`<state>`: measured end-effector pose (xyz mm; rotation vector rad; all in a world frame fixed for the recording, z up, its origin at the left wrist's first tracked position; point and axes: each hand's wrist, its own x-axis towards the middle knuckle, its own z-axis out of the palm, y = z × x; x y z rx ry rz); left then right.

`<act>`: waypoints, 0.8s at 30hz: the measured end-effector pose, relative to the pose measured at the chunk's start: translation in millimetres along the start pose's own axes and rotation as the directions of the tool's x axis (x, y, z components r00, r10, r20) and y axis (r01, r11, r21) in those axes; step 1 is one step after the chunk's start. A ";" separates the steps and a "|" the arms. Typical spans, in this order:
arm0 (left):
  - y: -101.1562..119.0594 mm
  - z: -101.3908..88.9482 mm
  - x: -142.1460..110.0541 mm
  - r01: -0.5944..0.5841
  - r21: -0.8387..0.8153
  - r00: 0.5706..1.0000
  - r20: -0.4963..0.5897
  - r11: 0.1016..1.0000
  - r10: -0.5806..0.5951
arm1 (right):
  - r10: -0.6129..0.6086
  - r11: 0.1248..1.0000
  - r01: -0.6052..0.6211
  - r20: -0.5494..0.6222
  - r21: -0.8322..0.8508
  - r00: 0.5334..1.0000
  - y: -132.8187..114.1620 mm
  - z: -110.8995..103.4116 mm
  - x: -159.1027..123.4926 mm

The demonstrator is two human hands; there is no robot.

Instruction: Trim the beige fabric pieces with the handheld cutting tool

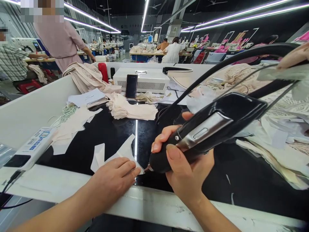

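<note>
My right hand [188, 170] is wrapped around a black corded hand tool [207, 125], which has a silver lever on its side and slants down to the left. Its small metal tip [147, 168] is at the corner of a white cut piece [123, 149] on the glossy black tabletop [118, 132]. Lying flat on that piece, my left hand [116, 177] presses it with fingers stretched out, close to the tip. Beside it is a smaller folded white piece [98, 157].
A stack of pale cut pieces [132, 108] lies ahead, near a phone [131, 86] and a white vented box [142, 77]. At left are a white power strip [36, 145] and more pieces [70, 125]. Fabric [277, 154] heaps at right. Thick cables [217, 66] arch overhead. A person [58, 38] stands beyond.
</note>
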<state>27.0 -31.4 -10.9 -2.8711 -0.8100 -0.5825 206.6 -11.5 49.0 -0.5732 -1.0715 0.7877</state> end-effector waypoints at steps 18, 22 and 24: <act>-1.6 1.4 -7.8 0.031 -0.001 0.999 -0.031 1.000 -0.031 | -0.021 0.999 0.021 0.011 0.025 1.000 -0.6 0.5 1.1; -0.8 4.3 -11.1 0.054 -0.039 0.999 -0.003 0.998 -0.055 | -0.037 0.999 0.037 0.007 0.027 0.999 2.1 0.2 3.4; -0.2 6.1 -12.7 0.069 -0.055 0.998 0.005 0.996 -0.069 | -0.049 0.999 0.049 0.003 0.024 0.999 4.2 1.3 4.1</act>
